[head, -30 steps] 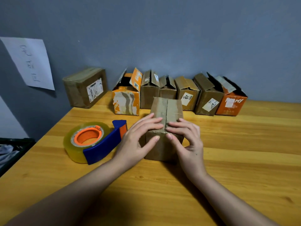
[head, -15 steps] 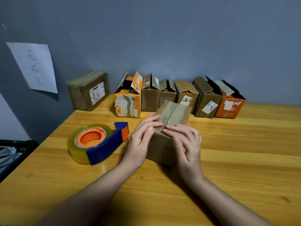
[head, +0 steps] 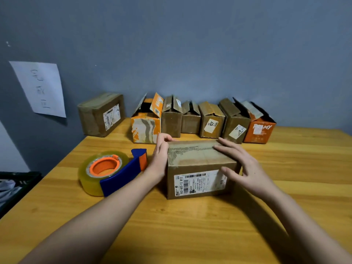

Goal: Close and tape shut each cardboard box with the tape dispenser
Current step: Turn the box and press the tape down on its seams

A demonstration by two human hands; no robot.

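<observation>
A small brown cardboard box (head: 198, 161) with closed flaps stands mid-table, long side and white shipping label toward me. My left hand (head: 161, 159) grips its left end, fingers curled over the far top corner. My right hand (head: 242, 164) rests on its right end, fingers spread across the top and thumb on the front face. The tape dispenser (head: 112, 172), blue with an orange core and a clear roll, lies flat on the table left of the box, untouched.
Along the blue wall stands a row of small boxes: several with flaps up (head: 190, 119), orange ones (head: 146, 124) (head: 259, 128) at either end. A closed brown box (head: 101, 115) sits at the far left. A paper sheet (head: 40, 88) hangs on the wall. The wooden table (head: 190, 225) extends toward me.
Both hands have turned the box about a quarter turn, so its labelled long side now faces me instead of its short end. The dispenser has stayed put.
</observation>
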